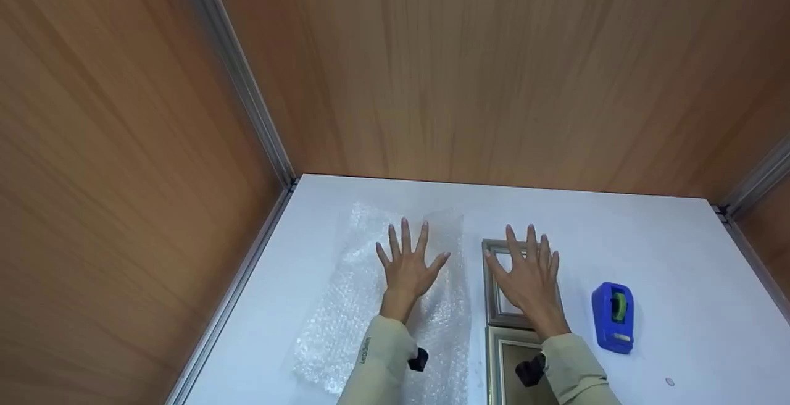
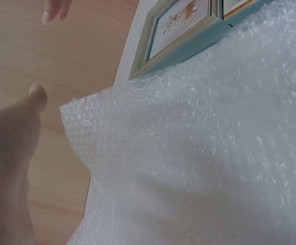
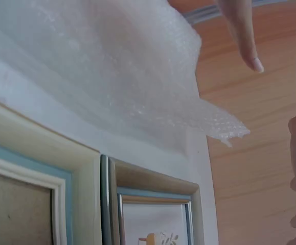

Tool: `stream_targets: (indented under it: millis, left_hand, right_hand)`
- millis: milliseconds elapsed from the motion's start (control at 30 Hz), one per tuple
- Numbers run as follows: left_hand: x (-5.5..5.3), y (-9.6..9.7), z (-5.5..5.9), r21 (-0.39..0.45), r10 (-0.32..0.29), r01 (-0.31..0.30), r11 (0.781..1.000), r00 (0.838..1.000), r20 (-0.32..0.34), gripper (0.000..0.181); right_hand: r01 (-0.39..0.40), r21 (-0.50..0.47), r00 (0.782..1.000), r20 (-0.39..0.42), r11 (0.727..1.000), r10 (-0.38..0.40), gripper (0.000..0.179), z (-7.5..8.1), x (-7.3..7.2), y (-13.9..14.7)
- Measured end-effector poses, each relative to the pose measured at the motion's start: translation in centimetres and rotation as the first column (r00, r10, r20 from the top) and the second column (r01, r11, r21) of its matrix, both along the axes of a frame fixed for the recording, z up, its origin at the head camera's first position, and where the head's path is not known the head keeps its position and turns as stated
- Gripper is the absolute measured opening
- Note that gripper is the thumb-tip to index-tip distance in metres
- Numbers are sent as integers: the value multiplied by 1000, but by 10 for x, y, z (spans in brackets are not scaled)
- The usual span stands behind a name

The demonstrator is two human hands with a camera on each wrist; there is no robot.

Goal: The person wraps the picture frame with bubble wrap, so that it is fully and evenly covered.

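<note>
Fingers spread, my left hand (image 1: 407, 272) hovers over a sheet of clear bubble wrap (image 1: 336, 325) on the white table. My right hand (image 1: 531, 278), its fingers also straight and apart, is above a picture frame (image 1: 492, 294) and holds nothing. A second picture frame (image 1: 495, 362) lies directly below the first, partly hidden by the right sleeve. In the right wrist view the upper frame (image 3: 158, 176) has a drawing inside, while the nearer one (image 3: 81, 173) shows a plain brown panel. The left wrist view shows the bubble wrap (image 2: 204, 138) beside the frames.
A blue tape dispenser (image 1: 608, 325) with a green core stands right of the frames. Near it lies a small round object (image 1: 669, 381). Wooden panels (image 1: 494, 71) with metal edge strips (image 1: 247, 84) enclose the white table (image 1: 691, 281) at the back and sides.
</note>
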State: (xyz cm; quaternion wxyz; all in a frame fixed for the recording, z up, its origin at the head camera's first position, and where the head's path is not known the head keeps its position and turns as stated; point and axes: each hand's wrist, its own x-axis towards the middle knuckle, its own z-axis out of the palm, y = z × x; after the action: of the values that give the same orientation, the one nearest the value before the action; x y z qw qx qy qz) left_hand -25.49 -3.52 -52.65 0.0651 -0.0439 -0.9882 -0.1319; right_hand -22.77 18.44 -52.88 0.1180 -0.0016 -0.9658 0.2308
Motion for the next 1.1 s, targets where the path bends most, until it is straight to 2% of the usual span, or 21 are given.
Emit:
stream_targets:
  millis: [133, 333, 467, 567, 700, 767, 967, 1100]
  left_hand:
    - [-2, -11, 0, 63, 24, -26, 998, 999, 29, 71]
    - [-2, -33, -3, 152, 102, -105, 983, 994, 31, 69]
    - [0, -48, -6, 173, 147, -148, 974, 989, 18, 56]
    - [1, -61, -9, 178, 187, -191, 965, 982, 38, 44]
    - [1, -82, -13, 212, 256, -272, 939, 961, 101, 41]
    - [2, -93, -15, 233, 288, -311, 922, 949, 128, 43]
    - [9, -124, -20, 244, 362, -407, 881, 909, 207, 46]
    - [14, -143, -20, 246, 386, -455, 856, 879, 281, 49]
  right_hand:
    - [-60, -136, 997, 39, 989, 65, 78, 0, -3, -2]
    - [-126, -291, 986, 70, 948, 153, 72, -3, -8, -7]
    - [-120, -381, 982, 90, 917, 166, 64, -6, -11, -12]
    - [-100, -461, 980, 108, 882, 167, 60, -7, -14, -17]
    - [-56, -537, 975, 153, 842, 162, 58, -11, -14, -24]
    - [-32, -554, 970, 182, 832, 158, 56, -14, -14, -29]
    - [-8, -547, 955, 244, 837, 169, 53, -25, -13, -41]
    - [2, -540, 950, 265, 842, 168, 51, -30, -13, -45]
